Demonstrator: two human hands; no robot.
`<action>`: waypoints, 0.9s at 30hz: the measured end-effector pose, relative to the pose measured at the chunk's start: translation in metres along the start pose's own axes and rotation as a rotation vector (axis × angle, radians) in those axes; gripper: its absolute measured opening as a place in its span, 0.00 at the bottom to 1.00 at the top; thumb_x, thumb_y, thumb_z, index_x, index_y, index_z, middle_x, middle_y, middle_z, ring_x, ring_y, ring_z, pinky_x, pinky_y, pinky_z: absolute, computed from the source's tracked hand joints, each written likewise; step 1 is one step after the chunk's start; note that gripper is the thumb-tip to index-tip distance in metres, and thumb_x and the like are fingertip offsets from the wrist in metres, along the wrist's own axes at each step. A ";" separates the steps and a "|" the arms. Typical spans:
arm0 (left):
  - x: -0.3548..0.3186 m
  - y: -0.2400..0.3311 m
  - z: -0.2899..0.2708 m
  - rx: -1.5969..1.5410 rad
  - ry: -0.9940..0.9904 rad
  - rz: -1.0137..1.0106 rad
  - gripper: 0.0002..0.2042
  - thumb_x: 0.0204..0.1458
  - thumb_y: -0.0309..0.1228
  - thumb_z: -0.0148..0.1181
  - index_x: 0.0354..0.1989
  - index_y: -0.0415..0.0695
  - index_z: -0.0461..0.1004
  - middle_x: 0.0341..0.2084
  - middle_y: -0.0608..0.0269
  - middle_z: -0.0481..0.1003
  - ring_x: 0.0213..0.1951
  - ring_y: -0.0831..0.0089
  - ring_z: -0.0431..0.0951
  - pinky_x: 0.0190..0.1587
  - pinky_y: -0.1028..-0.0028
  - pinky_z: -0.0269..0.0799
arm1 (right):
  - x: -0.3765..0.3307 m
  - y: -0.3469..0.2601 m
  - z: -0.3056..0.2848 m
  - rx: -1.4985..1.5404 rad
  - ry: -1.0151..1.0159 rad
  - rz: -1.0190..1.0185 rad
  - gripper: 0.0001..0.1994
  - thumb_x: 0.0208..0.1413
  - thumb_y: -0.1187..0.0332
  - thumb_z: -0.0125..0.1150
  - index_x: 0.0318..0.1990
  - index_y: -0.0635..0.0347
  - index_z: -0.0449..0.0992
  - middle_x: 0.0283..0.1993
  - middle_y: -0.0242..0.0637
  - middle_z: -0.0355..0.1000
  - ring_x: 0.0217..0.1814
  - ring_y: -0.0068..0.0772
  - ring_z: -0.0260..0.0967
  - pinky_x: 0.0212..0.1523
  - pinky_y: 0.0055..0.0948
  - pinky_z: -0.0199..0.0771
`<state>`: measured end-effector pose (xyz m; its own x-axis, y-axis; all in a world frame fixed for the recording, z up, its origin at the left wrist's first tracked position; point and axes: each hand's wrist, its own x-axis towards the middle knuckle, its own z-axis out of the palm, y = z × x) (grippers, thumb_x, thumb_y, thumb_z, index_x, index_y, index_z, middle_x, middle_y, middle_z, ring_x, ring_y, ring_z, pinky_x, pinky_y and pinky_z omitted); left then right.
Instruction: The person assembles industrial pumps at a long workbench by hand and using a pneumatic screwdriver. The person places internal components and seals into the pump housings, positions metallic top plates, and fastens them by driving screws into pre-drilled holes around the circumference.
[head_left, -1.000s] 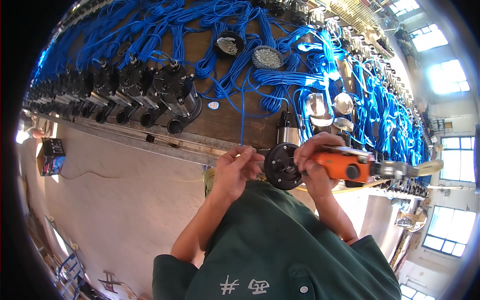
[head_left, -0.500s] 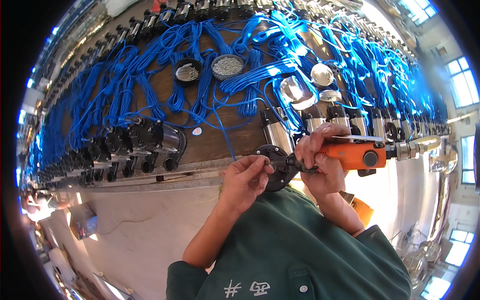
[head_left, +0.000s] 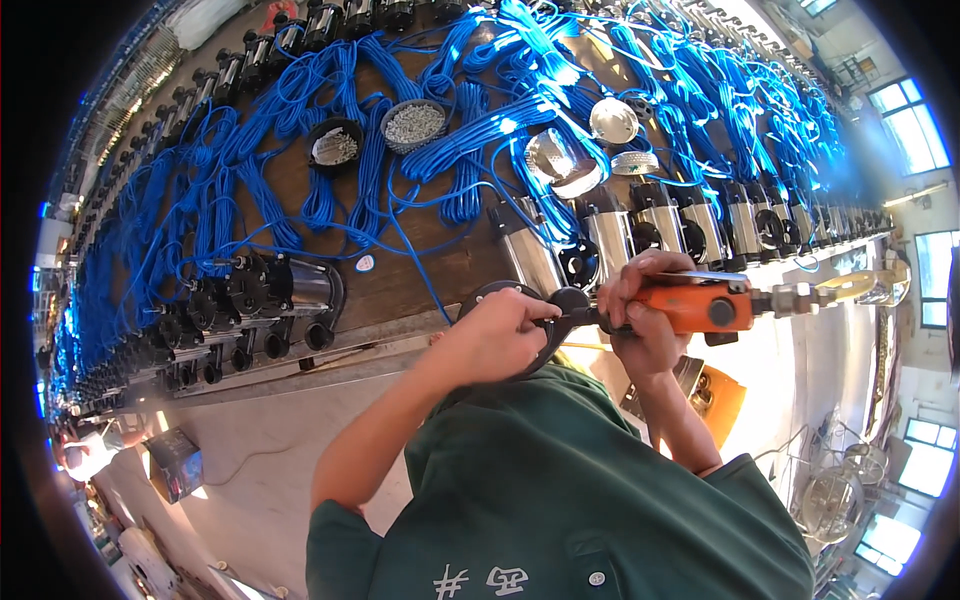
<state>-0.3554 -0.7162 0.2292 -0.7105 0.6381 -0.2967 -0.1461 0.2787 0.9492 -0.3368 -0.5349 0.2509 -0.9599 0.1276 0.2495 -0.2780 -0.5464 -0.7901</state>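
My right hand (head_left: 645,315) is wrapped around an orange air screwdriver (head_left: 690,306), which lies level with its black nose to the left and a hose fitting on its right end. My left hand (head_left: 497,335) is closed at the driver's nose, thumb and fingers pinched together. What sits in that pinch is too small or hidden to make out. Behind the left hand is a black round flange (head_left: 476,297), mostly covered by the fingers. Just beyond the hands stands a shiny metal cylinder with a black end (head_left: 525,250).
Along the table's near edge, motor-like units (head_left: 300,285) stand in a row. Bundled blue cables (head_left: 470,145) cover the wooden table (head_left: 425,225). Two bowls of small parts, one black (head_left: 335,143) and one grey (head_left: 414,126), stand among them, near metal caps (head_left: 613,121). An orange bin (head_left: 722,400) is below right.
My left hand has shifted right and turned, so its back now covers more of the flange. The right hand keeps its grip on the screwdriver. The whole view has moved slightly.
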 end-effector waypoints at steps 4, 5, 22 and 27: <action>0.009 -0.004 -0.009 -0.161 -0.092 -0.150 0.16 0.53 0.21 0.45 0.49 0.29 0.70 0.17 0.61 0.72 0.18 0.78 0.70 0.22 0.76 0.65 | -0.002 0.016 -0.007 -0.158 -0.027 0.110 0.18 0.40 0.85 0.47 0.43 0.63 0.63 0.28 0.37 0.65 0.26 0.28 0.65 0.29 0.27 0.69; 0.006 -0.007 -0.009 -0.340 0.002 -0.138 0.15 0.54 0.22 0.45 0.48 0.29 0.70 0.20 0.59 0.73 0.20 0.77 0.71 0.24 0.76 0.66 | -0.002 0.016 -0.005 -0.192 -0.024 0.121 0.17 0.41 0.85 0.47 0.42 0.63 0.64 0.28 0.36 0.65 0.26 0.27 0.65 0.30 0.26 0.69; -0.021 -0.091 -0.054 -1.531 0.490 0.087 0.10 0.57 0.31 0.49 0.40 0.37 0.71 0.32 0.55 0.74 0.37 0.63 0.73 0.41 0.67 0.70 | -0.004 0.018 0.021 -0.535 -0.133 0.171 0.17 0.40 0.81 0.59 0.41 0.65 0.71 0.29 0.35 0.72 0.29 0.23 0.71 0.32 0.19 0.73; 0.044 -0.114 -0.187 -1.319 0.978 0.109 0.04 0.52 0.26 0.54 0.29 0.39 0.70 0.21 0.61 0.71 0.24 0.71 0.71 0.26 0.74 0.67 | -0.004 0.007 0.021 -0.583 -0.252 -0.054 0.15 0.39 0.80 0.56 0.39 0.65 0.69 0.24 0.36 0.72 0.27 0.28 0.72 0.30 0.23 0.72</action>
<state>-0.4983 -0.8543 0.1274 -0.8197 -0.1976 -0.5376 -0.1549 -0.8271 0.5402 -0.3346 -0.5565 0.2562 -0.9258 -0.0952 0.3658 -0.3679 0.0050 -0.9298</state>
